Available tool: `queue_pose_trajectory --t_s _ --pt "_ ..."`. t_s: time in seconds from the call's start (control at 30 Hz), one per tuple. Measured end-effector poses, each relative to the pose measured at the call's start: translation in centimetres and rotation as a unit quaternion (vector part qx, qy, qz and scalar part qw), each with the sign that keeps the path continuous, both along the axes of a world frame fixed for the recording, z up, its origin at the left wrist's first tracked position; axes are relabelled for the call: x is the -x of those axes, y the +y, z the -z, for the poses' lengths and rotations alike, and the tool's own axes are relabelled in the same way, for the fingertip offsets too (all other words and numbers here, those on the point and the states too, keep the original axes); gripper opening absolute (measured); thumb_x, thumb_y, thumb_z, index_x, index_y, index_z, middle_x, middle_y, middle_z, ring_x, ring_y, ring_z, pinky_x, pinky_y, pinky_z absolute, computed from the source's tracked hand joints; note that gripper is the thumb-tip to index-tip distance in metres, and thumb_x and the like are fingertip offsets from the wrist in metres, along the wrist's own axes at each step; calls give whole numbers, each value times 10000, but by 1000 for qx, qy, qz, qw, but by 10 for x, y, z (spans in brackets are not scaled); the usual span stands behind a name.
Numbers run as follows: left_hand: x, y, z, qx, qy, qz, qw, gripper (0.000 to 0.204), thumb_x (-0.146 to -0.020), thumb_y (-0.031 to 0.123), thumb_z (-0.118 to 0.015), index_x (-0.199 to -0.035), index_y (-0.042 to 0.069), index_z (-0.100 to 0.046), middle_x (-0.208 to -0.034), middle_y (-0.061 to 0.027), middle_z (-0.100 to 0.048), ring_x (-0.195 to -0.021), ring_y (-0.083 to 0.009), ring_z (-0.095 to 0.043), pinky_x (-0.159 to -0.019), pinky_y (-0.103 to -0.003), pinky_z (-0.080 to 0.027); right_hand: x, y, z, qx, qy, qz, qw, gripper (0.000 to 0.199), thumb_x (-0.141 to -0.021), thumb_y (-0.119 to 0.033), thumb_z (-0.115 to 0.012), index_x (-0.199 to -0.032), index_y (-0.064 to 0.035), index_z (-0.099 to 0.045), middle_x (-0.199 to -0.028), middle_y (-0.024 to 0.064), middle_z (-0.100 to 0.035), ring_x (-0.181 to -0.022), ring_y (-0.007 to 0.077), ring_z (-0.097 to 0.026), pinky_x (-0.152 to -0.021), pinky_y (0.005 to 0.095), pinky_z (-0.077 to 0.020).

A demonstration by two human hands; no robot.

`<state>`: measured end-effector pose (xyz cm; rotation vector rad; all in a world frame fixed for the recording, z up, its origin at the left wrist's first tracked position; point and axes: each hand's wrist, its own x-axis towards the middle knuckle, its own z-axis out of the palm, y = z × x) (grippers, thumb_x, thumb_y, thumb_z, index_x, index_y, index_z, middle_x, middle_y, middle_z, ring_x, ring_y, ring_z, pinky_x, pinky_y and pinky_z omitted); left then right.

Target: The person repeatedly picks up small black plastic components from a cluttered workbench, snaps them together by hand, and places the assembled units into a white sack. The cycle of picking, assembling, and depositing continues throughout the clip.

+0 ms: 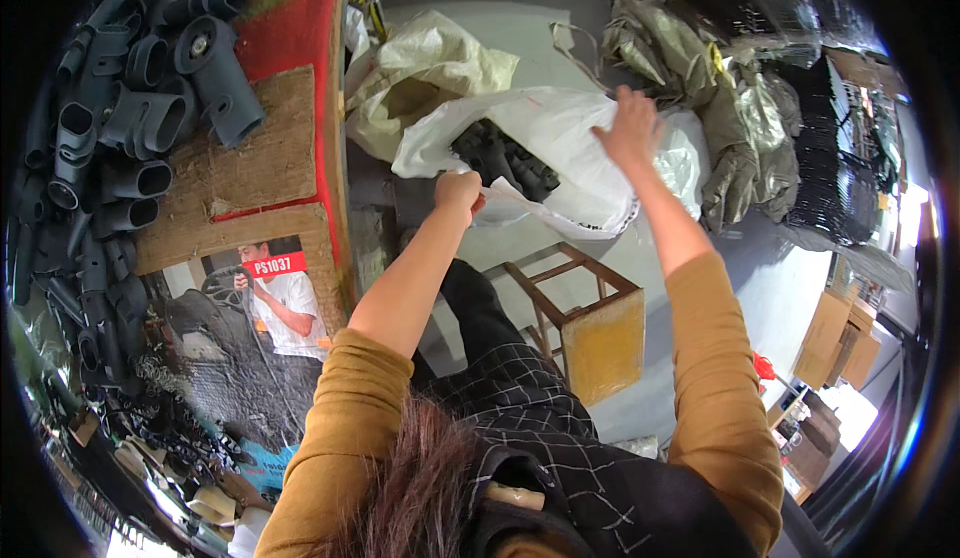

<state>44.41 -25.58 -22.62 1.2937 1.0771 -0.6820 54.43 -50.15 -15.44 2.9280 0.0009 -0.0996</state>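
Observation:
A white woven sack [570,118] stands on the floor ahead of me with its mouth spread wide. Down inside it lie several black plastic parts [505,158]. My left hand [460,195] is closed on the near left edge of the sack's mouth. At the right side of the mouth, my right hand [632,130] lies against the sack with its fingers stretched out. Whether that thumb pinches the rim is hard to see. A second, yellowish woven sack [430,68] slumps open just behind and to the left.
To my left is a workbench [290,138] with a red and cardboard top, heaped with black tubular plastic parts [110,138]. A small wooden stool [600,343] stands below my arms. Grey-green sacks [750,118] and stacked black goods [840,148] line the right; cardboard boxes [835,338] sit farther right.

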Motion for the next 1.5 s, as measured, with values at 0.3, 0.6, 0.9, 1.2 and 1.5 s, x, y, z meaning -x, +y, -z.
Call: queue_pose_trajectory --t_s 0.3,0.6,0.9,1.2,1.5 --pt "103 38 -55 -160 -82 249 952 289 -770 127 -547 -1013 -2 -633 -1005 -247 -644 -1002 -403 -596 -851 -443 -476 -21 -26 -6 -158 78 69 982 294 -836 -353 -589 -905 -77 -664 -948 188 -656 -925 401 -608 -793 478 -475" --pt "166 35 -48 -200 -71 255 943 379 -786 145 -633 -1143 39 -566 -1004 -212 -642 -991 -384 -603 -840 -455 -478 -9 13 -43 -100 102 22 989 178 -844 -185 -579 -970 -78 -645 -981 173 -662 -981 362 -607 -841 466 -463" --pt "177 91 -175 0 -272 56 961 320 -858 166 -641 -1126 0 -592 -987 -99 -662 -925 -174 -641 -833 -292 -500 -12 381 -98 -485 -56 -304 818 639 -745 -354 -734 -1211 20 -509 -1087 211 -600 -1021 333 -596 -872 418 -479" --pt "298 176 -250 -122 -270 -311 903 248 -907 125 -594 -1129 13 -599 -1004 -33 -639 -938 -103 -576 -858 -266 -464 40 394 -112 -713 185 -66 673 586 -706 -193 -733 -1163 60 -468 -983 123 -584 -868 203 -585 -761 350 -488" --pt "385 223 -203 -314 -196 -522 768 187 -873 126 -652 -1036 35 -657 -898 -6 -657 -803 -87 -584 -742 -248 -481 300 375 -108 -404 453 -413 679 864 -730 -241 -728 -1372 64 -235 -1307 261 -375 -1232 372 -393 -1053 426 -317"
